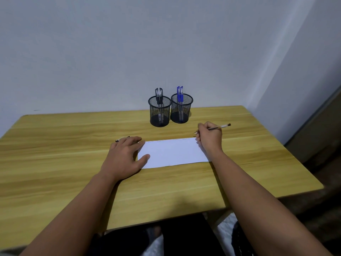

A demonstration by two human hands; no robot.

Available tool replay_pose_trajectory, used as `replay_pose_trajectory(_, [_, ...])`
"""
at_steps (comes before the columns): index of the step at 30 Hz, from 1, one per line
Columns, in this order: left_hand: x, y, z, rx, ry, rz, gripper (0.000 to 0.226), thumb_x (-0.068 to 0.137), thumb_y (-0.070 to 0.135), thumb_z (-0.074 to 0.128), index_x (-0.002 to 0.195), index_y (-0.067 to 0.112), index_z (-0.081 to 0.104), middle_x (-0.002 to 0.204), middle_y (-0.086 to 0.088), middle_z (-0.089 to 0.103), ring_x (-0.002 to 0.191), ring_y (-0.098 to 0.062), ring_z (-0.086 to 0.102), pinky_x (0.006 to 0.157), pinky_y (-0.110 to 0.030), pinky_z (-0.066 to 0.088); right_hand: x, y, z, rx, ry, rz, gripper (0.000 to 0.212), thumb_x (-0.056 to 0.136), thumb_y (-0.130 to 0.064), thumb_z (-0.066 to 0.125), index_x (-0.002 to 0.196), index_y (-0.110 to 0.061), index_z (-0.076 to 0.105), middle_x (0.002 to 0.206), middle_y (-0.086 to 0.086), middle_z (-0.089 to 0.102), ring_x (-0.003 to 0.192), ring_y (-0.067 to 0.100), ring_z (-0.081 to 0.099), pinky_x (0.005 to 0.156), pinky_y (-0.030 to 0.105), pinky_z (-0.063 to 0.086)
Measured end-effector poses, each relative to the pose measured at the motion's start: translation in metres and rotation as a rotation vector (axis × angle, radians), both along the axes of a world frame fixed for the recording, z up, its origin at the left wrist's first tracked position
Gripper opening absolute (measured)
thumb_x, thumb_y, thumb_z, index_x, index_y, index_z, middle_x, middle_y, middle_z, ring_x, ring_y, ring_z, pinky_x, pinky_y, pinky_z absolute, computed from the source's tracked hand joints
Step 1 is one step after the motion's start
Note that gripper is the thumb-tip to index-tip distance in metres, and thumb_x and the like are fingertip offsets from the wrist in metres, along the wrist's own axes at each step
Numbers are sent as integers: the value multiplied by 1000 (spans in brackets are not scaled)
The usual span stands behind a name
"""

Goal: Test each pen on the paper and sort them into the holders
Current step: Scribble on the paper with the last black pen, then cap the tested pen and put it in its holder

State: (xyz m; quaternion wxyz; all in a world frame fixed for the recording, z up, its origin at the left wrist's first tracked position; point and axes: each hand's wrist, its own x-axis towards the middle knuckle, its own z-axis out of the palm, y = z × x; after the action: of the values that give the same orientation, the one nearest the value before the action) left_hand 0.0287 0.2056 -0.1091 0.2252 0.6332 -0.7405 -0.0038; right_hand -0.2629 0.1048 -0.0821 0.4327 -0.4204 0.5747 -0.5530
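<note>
A person is sitting at a light, yellow-brown wooden table (73, 163) pushed against a pale wall, with both bare forearms reaching out over it. A white rectangular sheet of paper (171, 152) is lying flat in the middle of the tabletop, and a few faint scribbles are showing along its far edge, too small to read. The left hand (125, 156) is resting palm-down at the sheet's left end, fingers straight and slightly spread, the thumb lying on the paper's near left corner and the fingertips reaching toward the far left corner. Just beyond those fingertips something small and dark (122, 139) is peeking out on the table; what it is I cannot tell. The right hand (209, 135) is sitting at the far right corner of the sheet, its fingers curled and pinching a slim clear-barrelled pen with a dark end (218, 127) in a writing grip; the pen is slanting up and away to the right, with its tip pointing down just past the paper's far right corner, and I cannot tell whether it is touching anything. Behind the paper, near the wall, two black wire-mesh cylindrical pen holders are standing side by side, nearly touching. The left holder (159, 112) is holding two black-capped clear pens (159, 96) upright, and the right holder (181, 109) is holding two blue-capped pens (179, 94) upright
</note>
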Motion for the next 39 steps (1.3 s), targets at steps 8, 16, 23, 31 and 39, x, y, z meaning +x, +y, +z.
replay_pose_trajectory(8, [-1, 2, 1, 11, -28, 4, 64, 87, 68, 46, 138, 32, 58, 143, 11, 54, 135, -17, 44, 105, -47, 37, 1, -8, 2, 56, -74, 88, 34, 105, -15, 68, 74, -6, 57, 65, 16, 59, 47, 15, 51, 41, 21, 41])
replay_pose_trajectory(16, [15, -2, 18, -229, 137, 132, 55, 92, 45, 52, 139, 18, 59, 120, -6, 59, 108, -30, 55, 91, -42, 48, 12, -11, 43, -109, -92, 21, 37, 103, -25, 75, 79, -7, 53, 62, 4, 38, 44, 5, 35, 46, 21, 40])
replay_pose_trajectory(23, [54, -10, 19, 28, -84, 342, 25, 92, 38, 64, 109, 24, 76, 109, -2, 62, 102, -31, 56, 76, -42, 47, 20, -3, 58, 11, -204, 199, 31, 109, -36, 63, 100, -11, 78, 80, 5, 76, 48, 8, 57, 40, 18, 40])
replay_pose_trajectory(31, [50, -9, 31, 37, 93, 268, 7, 94, 31, 65, 99, 31, 71, 96, 11, 65, 92, -18, 62, 67, -37, 51, 32, 11, 46, 6, -120, 425, 18, 105, -20, 70, 110, -6, 80, 90, 7, 81, 59, 10, 63, 48, 21, 50])
replay_pose_trajectory(39, [28, -16, 66, 64, 534, 101, 8, 93, 17, 70, 94, 22, 75, 91, 11, 75, 77, -3, 67, 64, -16, 50, 41, 17, 46, -66, 38, 604, 18, 95, -15, 82, 106, -1, 82, 99, 15, 84, 64, 11, 68, 55, 23, 54])
